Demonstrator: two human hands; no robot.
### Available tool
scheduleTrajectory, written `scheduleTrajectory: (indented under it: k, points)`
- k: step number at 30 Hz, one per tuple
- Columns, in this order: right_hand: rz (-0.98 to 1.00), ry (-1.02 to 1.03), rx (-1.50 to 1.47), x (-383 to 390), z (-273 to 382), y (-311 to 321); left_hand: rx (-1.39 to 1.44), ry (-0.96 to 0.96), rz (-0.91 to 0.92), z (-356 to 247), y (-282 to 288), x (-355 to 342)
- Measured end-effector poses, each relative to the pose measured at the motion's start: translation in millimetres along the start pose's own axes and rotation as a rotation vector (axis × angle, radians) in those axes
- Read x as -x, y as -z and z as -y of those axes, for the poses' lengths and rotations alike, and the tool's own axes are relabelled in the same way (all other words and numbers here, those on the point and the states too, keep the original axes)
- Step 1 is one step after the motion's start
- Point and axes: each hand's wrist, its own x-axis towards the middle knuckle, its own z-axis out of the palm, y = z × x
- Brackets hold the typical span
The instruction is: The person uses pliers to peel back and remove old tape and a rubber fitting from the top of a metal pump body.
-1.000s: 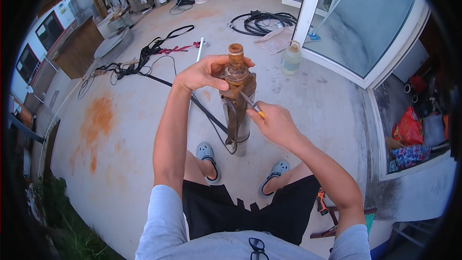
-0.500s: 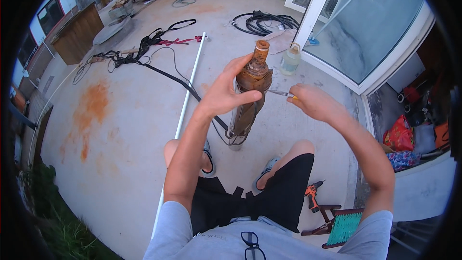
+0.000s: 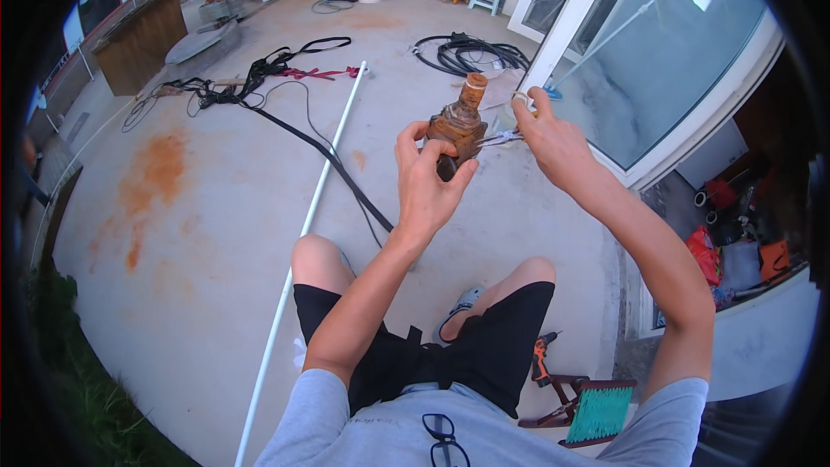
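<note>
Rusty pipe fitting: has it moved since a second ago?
Yes. The rusty pipe fitting, gripped in the left hand, stood upright over the feet; now it is lifted and tilted toward the glass door.

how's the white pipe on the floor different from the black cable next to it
The long white plastic pipe lies rigid and nearly straight on the concrete floor; the thin black cable runs loose and bends. The pipe is pale and thicker, the cable dark and slimmer. The pipe ends near the red straps, while the cable trails into a tangle of cords. Both lie flat on the floor, and neither is touched by the hands.
</note>
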Motion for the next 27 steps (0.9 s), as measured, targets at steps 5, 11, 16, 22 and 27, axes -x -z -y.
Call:
scheduleTrajectory:
  k: [5, 11, 16, 22, 27]
  points:
    - [-0.053, -0.028, -0.093, 13, 0, -13, -0.088, -0.011, -0.148, -22, 10, 20]
    - [0.258, -0.492, -1.692, 58, 48, 4, 0.287, -0.029, 0.104, -37, 10, 38]
    - [0.178, -0.641, -1.882, 80, 63, -12, 0.632, 0.411, 0.511, -32, -1, 42]
    - [0.318, -0.76, -2.022, 96, 56, -31, 0.816, 0.629, 0.671, -28, -14, 44]
    - [0.473, -0.797, -2.05, 99, 53, -29, 0.98, 0.545, 0.647, -22, -23, 58]
